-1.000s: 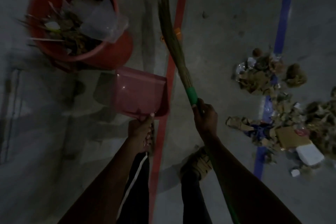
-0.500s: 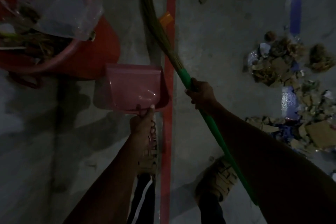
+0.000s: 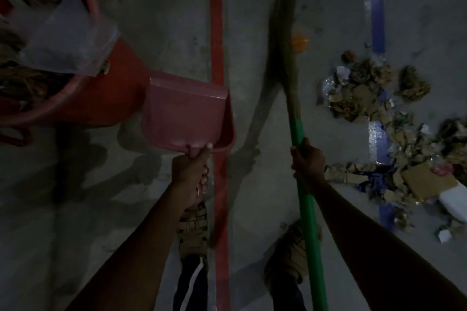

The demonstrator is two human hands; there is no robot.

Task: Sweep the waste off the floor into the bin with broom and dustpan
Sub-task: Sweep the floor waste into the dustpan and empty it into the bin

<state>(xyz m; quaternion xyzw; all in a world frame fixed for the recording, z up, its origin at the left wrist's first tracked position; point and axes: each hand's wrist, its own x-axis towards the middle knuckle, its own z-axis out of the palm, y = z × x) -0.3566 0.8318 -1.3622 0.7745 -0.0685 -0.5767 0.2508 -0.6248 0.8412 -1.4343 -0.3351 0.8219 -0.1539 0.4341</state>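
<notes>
Head view: left hand (image 3: 192,168) curled round the handle of the empty-looking pink dustpan (image 3: 185,111) beside the red bin (image 3: 115,98), right hand (image 3: 307,159) wrapped on the broom (image 3: 290,63), bristles angled right of the bin toward the waste (image 3: 364,91), likely for the next sweep.

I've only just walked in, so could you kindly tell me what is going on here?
A person is sweeping up. The left hand grips the handle of a pink dustpan, which looks empty, beside the red bin already holding waste. The right hand grips the green-handled broom. A pile of cardboard scraps remains on the floor to the right.
</notes>
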